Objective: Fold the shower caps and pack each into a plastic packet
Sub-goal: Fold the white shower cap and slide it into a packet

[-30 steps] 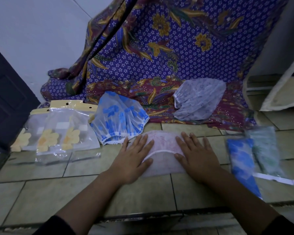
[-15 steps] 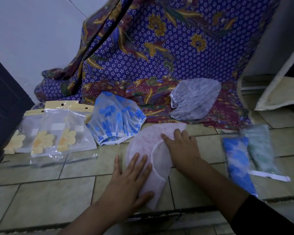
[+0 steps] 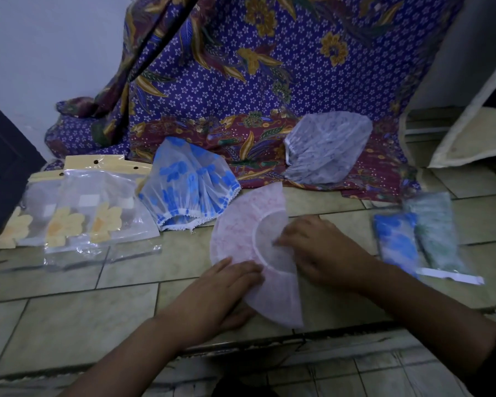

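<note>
A pink shower cap point(image 3: 238, 233) lies folded in a half-circle on the tiled floor, its straight edge to the right. My left hand point(image 3: 226, 287) rests flat on its lower left part, thumb under the edge. My right hand point(image 3: 312, 247) presses on its right side with bent fingers at the elastic rim. A blue-flowered cap point(image 3: 189, 181) and a grey-white cap point(image 3: 327, 147) lie unfolded behind. Empty plastic packets point(image 3: 98, 207) with yellow flowers lie at the left. Two filled packets, blue point(image 3: 395, 245) and green point(image 3: 435, 233), lie at the right.
A purple batik cloth point(image 3: 241, 81) hangs at the back and spreads onto the floor under the grey-white cap. A dark door point(image 3: 3, 167) stands at the left. A pale board point(image 3: 476, 124) leans at the right. A floor step edge point(image 3: 241, 348) runs near me.
The pink cap has been turned from lying crosswise to standing lengthwise. My left hand slid down to its lower part and my right hand shifted to its right edge.
</note>
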